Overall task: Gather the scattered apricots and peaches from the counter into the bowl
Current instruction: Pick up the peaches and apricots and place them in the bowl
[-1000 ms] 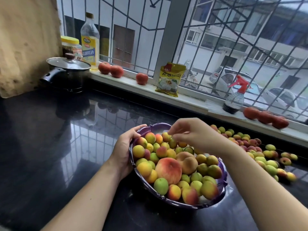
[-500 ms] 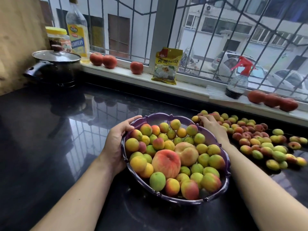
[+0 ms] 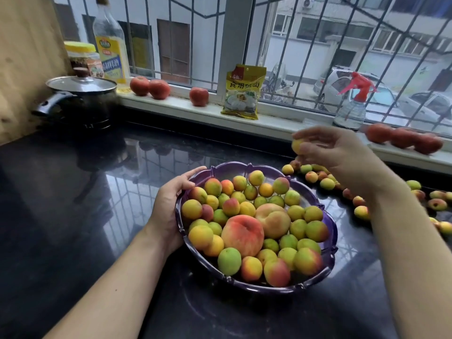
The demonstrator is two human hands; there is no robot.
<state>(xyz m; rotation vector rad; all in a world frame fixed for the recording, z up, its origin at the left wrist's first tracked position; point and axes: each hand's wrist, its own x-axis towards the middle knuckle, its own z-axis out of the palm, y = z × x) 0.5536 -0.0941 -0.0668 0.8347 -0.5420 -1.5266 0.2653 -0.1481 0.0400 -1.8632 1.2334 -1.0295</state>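
Note:
A purple scalloped bowl (image 3: 329, 223) stands on the black counter (image 3: 73, 216), heaped with several apricots and two large peaches (image 3: 242, 234). My left hand (image 3: 171, 204) grips the bowl's left rim. Raised above the bowl's far right edge, my right hand (image 3: 335, 152) pinches a yellow apricot (image 3: 297, 146) in its fingertips. Several loose apricots (image 3: 326, 183) lie scattered on the counter to the right of the bowl, partly hidden behind my right forearm.
A lidded black pot (image 3: 80, 99) sits at the back left. On the windowsill (image 3: 186, 108) stand an oil bottle (image 3: 110, 42), a jar (image 3: 83, 58), red peaches (image 3: 149, 86), a yellow packet (image 3: 243, 92) and a spray bottle (image 3: 352, 104).
My right hand went from the bowl to the loose pile on the right, picked up a yellow apricot and lifted it. The left hand stayed on the rim.

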